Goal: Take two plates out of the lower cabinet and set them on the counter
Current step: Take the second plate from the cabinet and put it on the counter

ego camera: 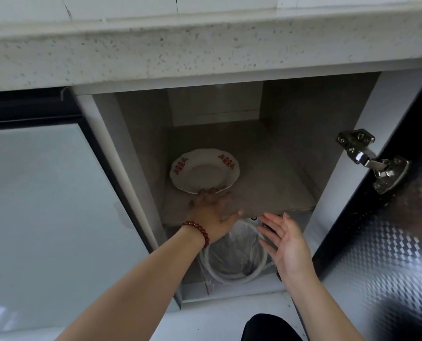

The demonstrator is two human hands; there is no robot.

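1 plate (pixel 204 170), near rim under fingertips (pixel 206 191)

A white scalloped plate (pixel 204 170) with red-and-gold rim motifs is being kept flat on the left part of the grey shelf (pixel 266 183) inside the open lower cabinet (pixel 303 112), under the speckled counter (pixel 205 50).

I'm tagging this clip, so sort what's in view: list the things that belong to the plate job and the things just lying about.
Belongs to the job:
plate with red motifs, on the cabinet shelf
left hand, fingertips at the plate's near rim
right hand, open and empty
counter above

Just lying about:
white hose coiled below the shelf
door hinge
beaded bracelet
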